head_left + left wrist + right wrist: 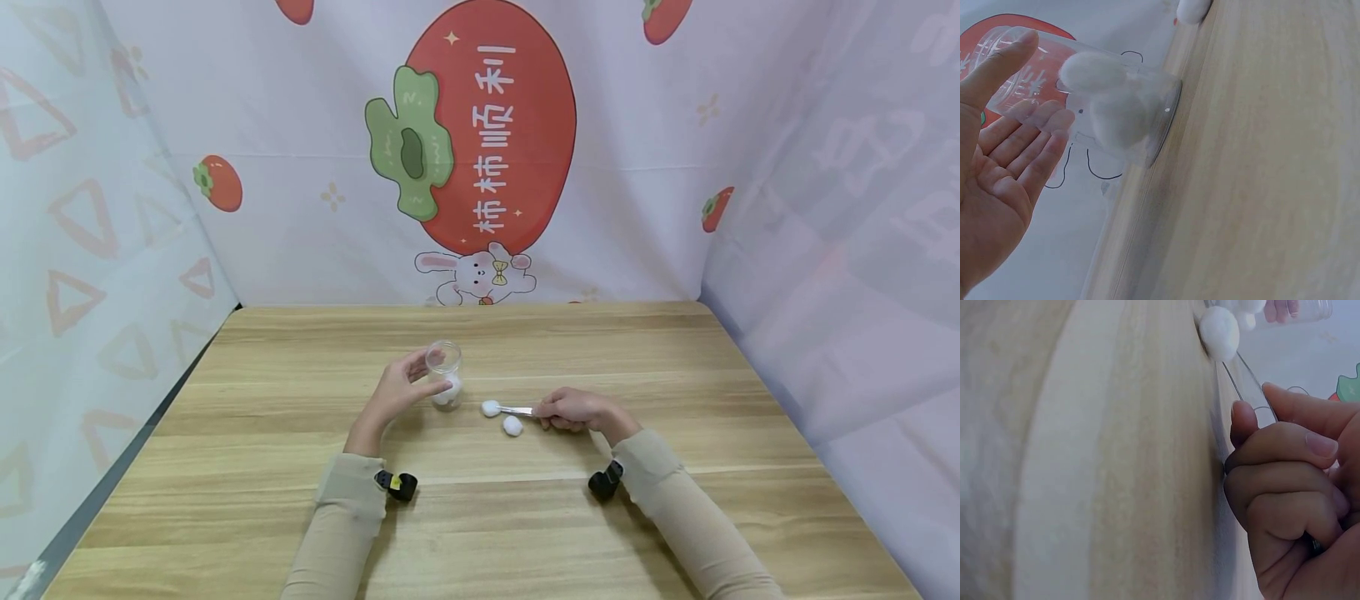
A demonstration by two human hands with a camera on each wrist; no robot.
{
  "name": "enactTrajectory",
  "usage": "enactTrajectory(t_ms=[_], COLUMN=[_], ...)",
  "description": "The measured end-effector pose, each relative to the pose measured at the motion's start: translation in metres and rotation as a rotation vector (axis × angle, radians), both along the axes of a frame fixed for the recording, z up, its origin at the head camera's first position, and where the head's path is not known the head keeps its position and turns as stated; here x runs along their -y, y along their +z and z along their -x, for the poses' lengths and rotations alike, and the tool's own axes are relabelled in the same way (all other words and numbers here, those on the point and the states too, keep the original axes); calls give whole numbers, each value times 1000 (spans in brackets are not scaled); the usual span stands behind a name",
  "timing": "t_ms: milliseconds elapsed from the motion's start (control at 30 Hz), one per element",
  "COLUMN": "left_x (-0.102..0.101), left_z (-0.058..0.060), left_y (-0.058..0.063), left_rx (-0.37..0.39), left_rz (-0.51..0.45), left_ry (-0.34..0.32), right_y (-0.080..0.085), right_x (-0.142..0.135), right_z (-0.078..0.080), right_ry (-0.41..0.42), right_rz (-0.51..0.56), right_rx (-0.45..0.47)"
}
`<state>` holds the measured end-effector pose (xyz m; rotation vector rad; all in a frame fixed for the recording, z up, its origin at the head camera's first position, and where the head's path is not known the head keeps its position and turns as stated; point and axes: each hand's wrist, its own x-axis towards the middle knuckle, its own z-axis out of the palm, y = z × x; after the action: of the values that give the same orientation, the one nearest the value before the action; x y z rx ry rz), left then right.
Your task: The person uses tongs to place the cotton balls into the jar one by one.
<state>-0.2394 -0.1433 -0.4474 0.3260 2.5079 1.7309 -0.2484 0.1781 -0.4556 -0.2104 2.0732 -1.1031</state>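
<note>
My left hand (401,387) holds a clear jar (444,358) upright on the table, thumb on one side and fingers on the other. Several white cotton balls (1119,119) lie in its lower part, seen through the wall in the left wrist view. To the right, my right hand (573,408) pinches metal tweezers (517,411) pointing left, low over the table. A cotton ball (491,408) is at the tweezers' tips; whether they squeeze it I cannot tell. Another cotton ball (513,426) lies just nearer me, below the tweezers.
The wood-grain table (480,533) carries all of this. Behind it hangs a white cloth (300,233) printed with persimmons and a rabbit, and pale cloths hang at both sides. A black strap camera (397,485) sits at the left wrist, another camera (606,481) at the right.
</note>
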Motion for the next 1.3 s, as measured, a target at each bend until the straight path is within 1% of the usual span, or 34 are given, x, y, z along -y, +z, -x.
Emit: enactTrajectory(t_ms=[500,733,1033,1300], left_x=[1,0,1,1], left_z=[0,-1,-1,-1], left_y=[-1,0,0,-1], left_rx=[2,11,14,-6], left_rz=[3,7,11,6], left_ry=[0,8,11,-1], right_y=[-4,-1,-1,9], right_x=[3,2,1,4], right_z=[-2,-5,-2,-4], right_ry=[-12,-37,-38,-19], right_rz=[39,58,97,96], right_rx=[-29,-27,-24,-72])
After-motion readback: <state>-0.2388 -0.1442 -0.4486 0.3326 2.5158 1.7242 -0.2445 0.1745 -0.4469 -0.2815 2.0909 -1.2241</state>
